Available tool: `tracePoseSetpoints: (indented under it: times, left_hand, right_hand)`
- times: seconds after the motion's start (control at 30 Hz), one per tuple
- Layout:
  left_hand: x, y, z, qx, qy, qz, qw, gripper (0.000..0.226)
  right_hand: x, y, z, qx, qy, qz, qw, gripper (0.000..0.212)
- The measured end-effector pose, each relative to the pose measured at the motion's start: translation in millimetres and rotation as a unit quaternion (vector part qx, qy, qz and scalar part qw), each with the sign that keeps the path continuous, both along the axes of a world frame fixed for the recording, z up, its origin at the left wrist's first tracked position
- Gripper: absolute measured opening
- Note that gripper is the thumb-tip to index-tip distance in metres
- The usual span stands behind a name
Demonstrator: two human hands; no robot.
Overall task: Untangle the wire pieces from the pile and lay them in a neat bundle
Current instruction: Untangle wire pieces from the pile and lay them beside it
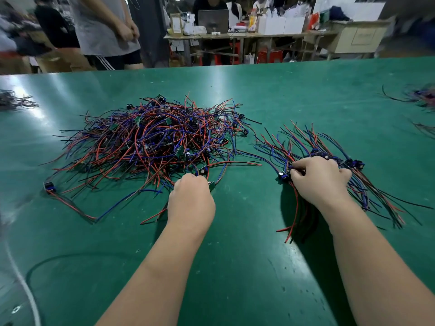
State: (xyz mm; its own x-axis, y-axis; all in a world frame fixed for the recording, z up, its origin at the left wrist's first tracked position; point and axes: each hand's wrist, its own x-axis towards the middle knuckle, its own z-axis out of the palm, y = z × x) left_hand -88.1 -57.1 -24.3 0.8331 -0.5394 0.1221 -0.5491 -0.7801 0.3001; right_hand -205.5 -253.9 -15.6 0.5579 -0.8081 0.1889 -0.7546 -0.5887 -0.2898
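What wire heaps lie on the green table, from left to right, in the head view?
Small dark clump → big tangled pile → sorted bundle → small clump at the right edge.

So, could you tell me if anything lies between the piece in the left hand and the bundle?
Nothing visible: bare table separates the wire piece in the left hand from the bundle held by the right hand. Stray pile wires lie just beyond.

My left hand [190,196] half hides the wire piece [211,186] it grips, my right hand [320,177] the bundle [350,163]. Wires [423,96] at 3 o'clock are blurred.
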Motion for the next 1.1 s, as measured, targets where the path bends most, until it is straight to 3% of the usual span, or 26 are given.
tracePoseSetpoints:
  times: [0.13, 0.23, 0.33, 0.43, 0.5, 0.6, 0.7, 0.87, 1.0, 1.1]
  left_hand:
    - [-1, -1, 0, -0.063, 0.004, 0.0, 0.998, 0.028]
    - [-5, -3, 4, -0.216, -0.019, -0.022, 0.976, 0.031]
    - [-9, -5, 11, -0.366, -0.068, -0.069, 0.926, 0.026]
    - [-12, -5, 13, -0.436, -0.109, -0.12, 0.885, 0.026]
    - [-14, -6, 14, -0.466, -0.114, -0.141, 0.866, 0.027]
    - [-14, -8, 14, -0.51, -0.099, -0.147, 0.842, 0.03]
    - [-13, -9, 13, -0.552, 0.001, -0.159, 0.818, 0.037]
    - [-22, -12, 16, -0.589, 0.206, -0.215, 0.751, 0.046]
    - [-21, -14, 18, -0.593, 0.214, -0.183, 0.755, 0.046]
    - [-17, -15, 18, -0.581, 0.228, -0.125, 0.772, 0.04]
  right_hand:
    - [-2, 3, 4, 0.022, 0.044, 0.0, 0.999, 0.029]
    - [0, 13, 2, -0.015, 0.084, 0.024, 0.996, 0.024]
    - [1, 22, 5, 0.004, -0.083, 0.101, 0.991, 0.027]
    - [5, 39, 10, 0.181, -0.24, 0.216, 0.929, 0.025]
    - [9, 51, 9, 0.279, -0.275, 0.261, 0.882, 0.028]
    - [14, 59, 5, 0.35, -0.278, 0.325, 0.833, 0.043]
    - [16, 66, 3, 0.408, -0.285, 0.354, 0.792, 0.051]
    - [19, 78, 2, 0.433, -0.337, 0.363, 0.753, 0.022]
    - [19, 75, 8, 0.443, -0.411, 0.281, 0.746, 0.02]
    - [16, 67, 17, 0.533, -0.488, 0.23, 0.652, 0.02]
